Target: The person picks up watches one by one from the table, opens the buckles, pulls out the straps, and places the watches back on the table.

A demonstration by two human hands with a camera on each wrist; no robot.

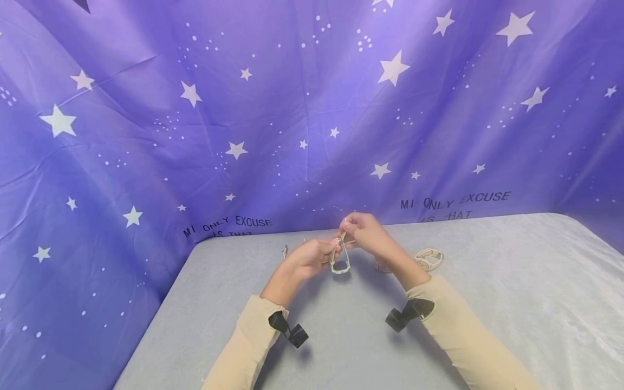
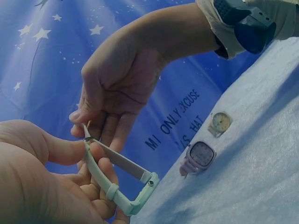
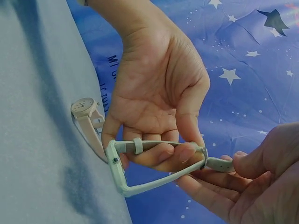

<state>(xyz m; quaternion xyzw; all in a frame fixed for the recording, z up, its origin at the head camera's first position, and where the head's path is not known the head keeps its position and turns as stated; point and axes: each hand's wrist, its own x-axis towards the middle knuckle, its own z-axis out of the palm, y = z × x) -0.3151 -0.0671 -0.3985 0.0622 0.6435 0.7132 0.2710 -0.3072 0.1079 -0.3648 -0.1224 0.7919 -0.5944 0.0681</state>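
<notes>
A pale green wristwatch [image 1: 340,266] with a slim rectangular case [image 3: 117,170] is held up over the table between both hands. My left hand [image 1: 309,257] pinches its strap near the buckle [image 3: 203,154], thumb on one side and fingers on the other. The strap's holed end [image 3: 218,164] passes through the buckle, and my right hand [image 1: 369,234] grips that tip between thumb and fingers. Case and strap form a closed loop hanging below the fingers. A small crown [image 2: 150,183] shows on the side of the case.
On the grey cloth-covered table [image 1: 341,341], a cream watch [image 1: 430,259] lies beside my right forearm. A pinkish square watch [image 2: 201,155] is partly behind that forearm in the head view. Left of the hands stands a beige round-dial watch [image 3: 84,108]. A purple star-patterned curtain [image 1: 307,108] hangs behind.
</notes>
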